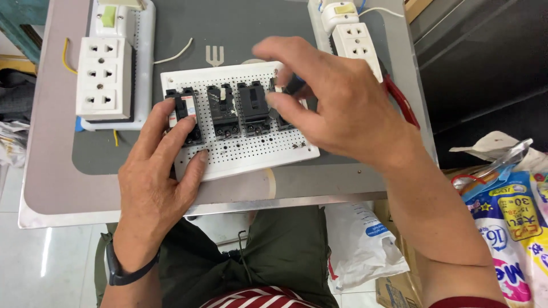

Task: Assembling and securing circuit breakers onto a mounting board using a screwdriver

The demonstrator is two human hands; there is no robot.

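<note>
My left hand (160, 171) lies spread at the lower left of the white perforated board (251, 154), fingers resting on its near edge and against the leftmost breaker (185, 114), gripping nothing; my right hand (337, 108) hovers over the board's right end, thumb and forefinger pinched narrow on a small dark tool with a blue end (294, 84), its tip down at the rightmost breaker (279, 117), which my fingers mostly hide; two more black breakers (222, 111) (253, 107) stand in the row between, all four side by side along the board's upper half; the board sits at the middle of the frame on the grey bench (57, 171); a white socket block (104, 77) lies at the upper left, just beside the board; another socket strip (357, 43) is at the upper right, with red-handled pliers (399, 100) showing past my right wrist; a black band (123, 274) circles my left wrist at the lower left.
</note>
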